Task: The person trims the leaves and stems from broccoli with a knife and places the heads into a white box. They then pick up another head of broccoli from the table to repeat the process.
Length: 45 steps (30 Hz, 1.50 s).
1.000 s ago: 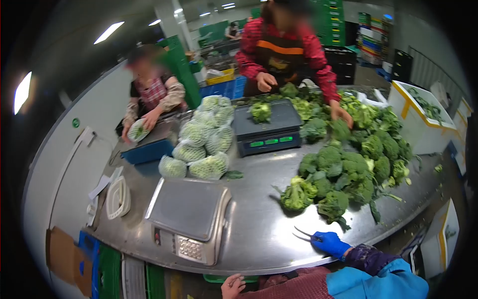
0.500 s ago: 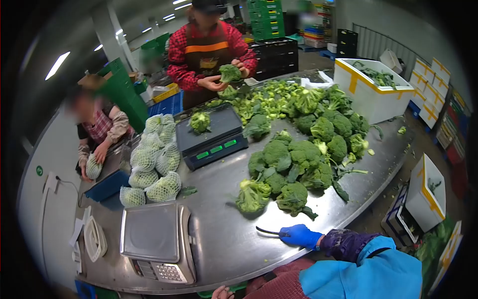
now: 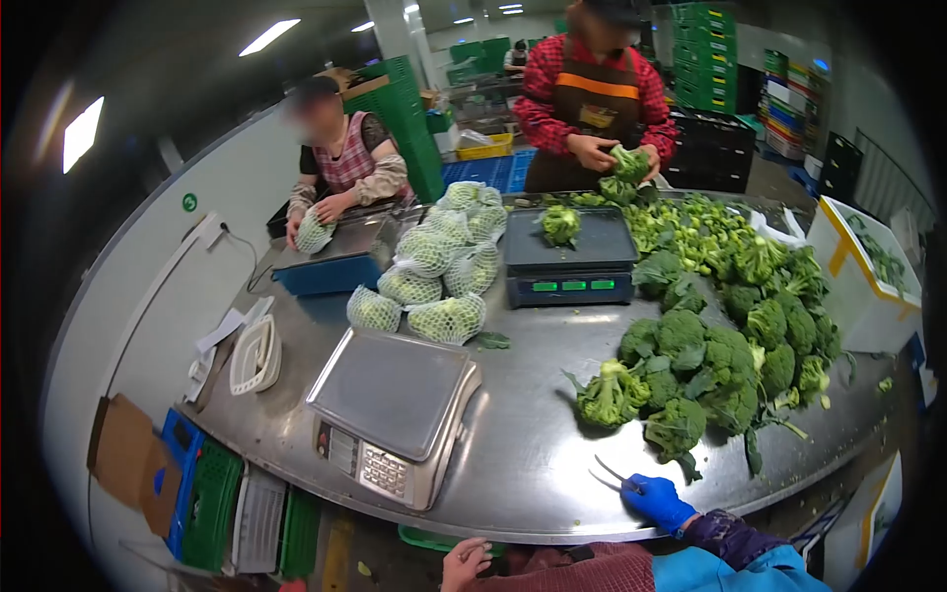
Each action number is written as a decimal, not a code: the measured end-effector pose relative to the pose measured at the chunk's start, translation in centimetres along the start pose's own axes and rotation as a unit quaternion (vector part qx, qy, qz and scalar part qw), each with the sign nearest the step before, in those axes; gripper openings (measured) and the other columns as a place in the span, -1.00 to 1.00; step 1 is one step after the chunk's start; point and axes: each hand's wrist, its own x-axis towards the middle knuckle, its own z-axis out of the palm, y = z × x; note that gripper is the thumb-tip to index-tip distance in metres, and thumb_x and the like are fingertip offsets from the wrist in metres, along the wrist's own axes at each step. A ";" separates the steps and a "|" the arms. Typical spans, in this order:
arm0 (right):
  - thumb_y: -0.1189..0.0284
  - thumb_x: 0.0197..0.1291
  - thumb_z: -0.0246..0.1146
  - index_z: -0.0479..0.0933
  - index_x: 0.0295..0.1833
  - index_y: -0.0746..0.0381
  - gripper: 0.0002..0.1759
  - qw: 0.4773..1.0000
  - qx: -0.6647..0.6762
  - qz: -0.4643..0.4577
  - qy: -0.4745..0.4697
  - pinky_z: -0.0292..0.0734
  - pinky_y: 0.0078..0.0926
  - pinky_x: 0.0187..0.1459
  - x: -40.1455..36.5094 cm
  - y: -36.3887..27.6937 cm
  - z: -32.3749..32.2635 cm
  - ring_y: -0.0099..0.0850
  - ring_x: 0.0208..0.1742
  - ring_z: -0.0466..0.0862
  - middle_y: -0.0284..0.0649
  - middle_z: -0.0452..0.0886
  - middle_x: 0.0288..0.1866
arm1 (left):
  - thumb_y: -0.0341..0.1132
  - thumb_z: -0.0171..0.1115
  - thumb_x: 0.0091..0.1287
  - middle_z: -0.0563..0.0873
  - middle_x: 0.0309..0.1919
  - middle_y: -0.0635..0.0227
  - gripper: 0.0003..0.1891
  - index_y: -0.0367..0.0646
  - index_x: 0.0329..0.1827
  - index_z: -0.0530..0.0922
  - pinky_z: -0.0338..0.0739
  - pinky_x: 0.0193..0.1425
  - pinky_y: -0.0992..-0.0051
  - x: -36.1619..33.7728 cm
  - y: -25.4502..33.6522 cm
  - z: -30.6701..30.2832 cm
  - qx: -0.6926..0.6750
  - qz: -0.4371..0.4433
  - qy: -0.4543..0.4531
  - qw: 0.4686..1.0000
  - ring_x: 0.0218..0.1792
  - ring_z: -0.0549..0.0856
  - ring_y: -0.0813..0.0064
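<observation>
My right hand (image 3: 659,501), in a blue glove, is closed round a thin curved knife (image 3: 614,470). The blade points up and left over the bare steel near the table's front edge. Just beyond it lies a heap of broccoli (image 3: 728,360), with one pale-stemmed head (image 3: 614,393) at its left front. My left hand (image 3: 466,564) is bare and hangs low, below the table's front edge, its fingers curled in and nothing showing in them. The nearest thing to it on the table is a silver scale (image 3: 395,395).
A black scale (image 3: 569,252) bears a broccoli piece. Net-wrapped heads (image 3: 434,247) lie beside it. Across the table a co-worker (image 3: 597,109) holds broccoli; another (image 3: 345,158) handles a netted head at left. A white foam box (image 3: 856,286) stands right, crates (image 3: 212,503) below left.
My view has swung left, so the table appears shifted right and more crates show below left. My right hand keeps the knife, its blade now angled more upward.
</observation>
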 end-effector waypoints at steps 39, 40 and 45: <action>0.26 0.22 0.19 0.44 0.16 0.19 -0.58 0.798 0.058 -0.247 -0.547 0.48 -0.56 -0.08 6.0 -23.6 -0.7 -0.55 -0.22 0.58 -0.23 0.64 -0.15 | -0.36 0.27 0.16 0.64 -0.16 0.29 -0.68 -0.15 -0.01 0.53 0.56 -0.13 0.52 -6.2 10.8 3.8 0.157 0.324 0.037 0.932 -0.15 0.64 0.48; 0.26 0.22 0.19 0.44 0.16 0.19 -0.58 0.795 0.055 -0.251 -0.549 0.48 -0.56 -0.08 5.9 -23.8 -0.7 -0.55 -0.22 0.58 -0.23 0.64 -0.15 | -0.36 0.27 0.16 0.64 -0.16 0.29 -0.68 -0.15 -0.01 0.53 0.56 -0.13 0.52 -6.0 10.3 3.6 0.155 0.325 0.042 0.932 -0.15 0.64 0.48; 0.28 0.25 0.16 0.40 0.20 0.23 -0.55 0.717 0.149 -0.146 -0.665 0.46 -0.58 -0.05 5.0 -25.5 -2.0 -0.56 -0.17 0.56 -0.32 0.58 -0.02 | -0.37 0.22 0.23 0.64 -0.26 0.32 -0.81 -0.24 -0.13 0.57 0.53 -0.08 0.52 -6.8 10.1 3.4 0.125 0.269 0.071 0.952 -0.22 0.64 0.53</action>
